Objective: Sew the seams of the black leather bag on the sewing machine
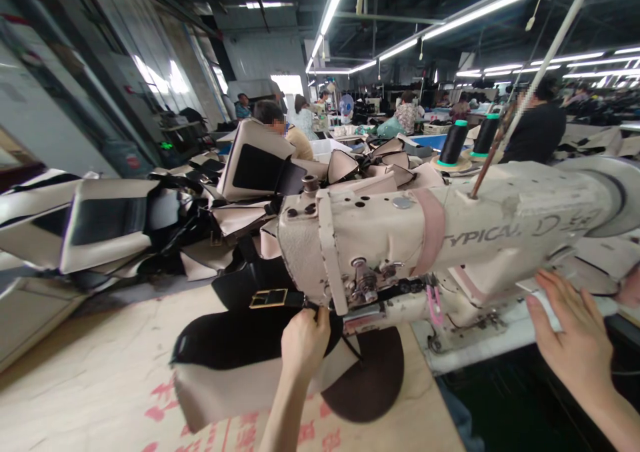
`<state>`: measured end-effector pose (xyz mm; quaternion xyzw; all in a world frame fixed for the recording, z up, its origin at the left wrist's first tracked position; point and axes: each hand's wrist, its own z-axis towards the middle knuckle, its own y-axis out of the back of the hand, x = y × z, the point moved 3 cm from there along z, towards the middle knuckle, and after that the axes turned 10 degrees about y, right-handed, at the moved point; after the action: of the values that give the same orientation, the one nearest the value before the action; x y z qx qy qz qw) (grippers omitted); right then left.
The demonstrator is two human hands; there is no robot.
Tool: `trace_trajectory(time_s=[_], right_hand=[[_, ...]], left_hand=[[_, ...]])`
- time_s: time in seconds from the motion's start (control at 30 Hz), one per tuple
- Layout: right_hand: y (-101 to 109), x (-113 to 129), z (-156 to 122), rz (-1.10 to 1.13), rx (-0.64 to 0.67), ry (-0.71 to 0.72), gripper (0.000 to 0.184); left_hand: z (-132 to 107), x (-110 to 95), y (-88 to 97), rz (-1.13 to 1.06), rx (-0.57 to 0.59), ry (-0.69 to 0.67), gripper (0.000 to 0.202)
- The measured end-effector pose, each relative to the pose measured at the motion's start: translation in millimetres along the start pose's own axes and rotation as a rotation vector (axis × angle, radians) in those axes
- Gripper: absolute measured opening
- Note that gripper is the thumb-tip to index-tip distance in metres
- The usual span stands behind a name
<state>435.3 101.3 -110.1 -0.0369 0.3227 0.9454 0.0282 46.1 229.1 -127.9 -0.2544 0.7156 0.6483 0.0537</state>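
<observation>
A cream sewing machine (380,232) with a long cylinder arm stands in front of me. Under its head lies an unfinished bag (225,385), beige outside and black inside, with a rounded dark flap (373,379) hanging to the right. A black strap with a gold buckle (270,298) runs toward the needle area. My left hand (305,339) is closed on the bag right beside the presser foot, its fingertips partly hidden. Fingers extended, my right hand (573,339) rests by a flat lever (545,282) at the machine's right side; whether it presses the lever I cannot tell.
Piles of beige and black bag pieces (107,225) cover the left and the back. Two black thread cones (453,144) stand behind the machine. A pink-handled thread snip (435,302) hangs near the arm. The plywood table (120,345) bears red writing. Several people work farther off.
</observation>
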Motion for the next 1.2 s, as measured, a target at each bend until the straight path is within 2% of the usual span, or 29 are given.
trace_trajectory(time_s=[0.53,0.9,1.0,1.1,1.2], right_hand=[[-3,-1,-3,0.027,0.013,0.006,0.047],[-5,-6,-2,0.040,0.038,0.026,0.051],[-16,-12,-13,0.081,0.014,0.010,0.054],[-33,-13,-40,0.122,-0.025,0.014,0.057],[-45,-10,-59,0.139,-0.005,0.053,0.060]], left_hand=[[8,-1,2.2,-0.022,0.026,-0.058,0.037],[11,1,1.0,-0.056,0.024,-0.039,0.035],[11,1,1.9,-0.053,0.024,-0.046,0.033],[9,1,2.8,-0.051,0.028,-0.037,0.032],[4,3,2.9,-0.050,0.045,-0.030,0.036]])
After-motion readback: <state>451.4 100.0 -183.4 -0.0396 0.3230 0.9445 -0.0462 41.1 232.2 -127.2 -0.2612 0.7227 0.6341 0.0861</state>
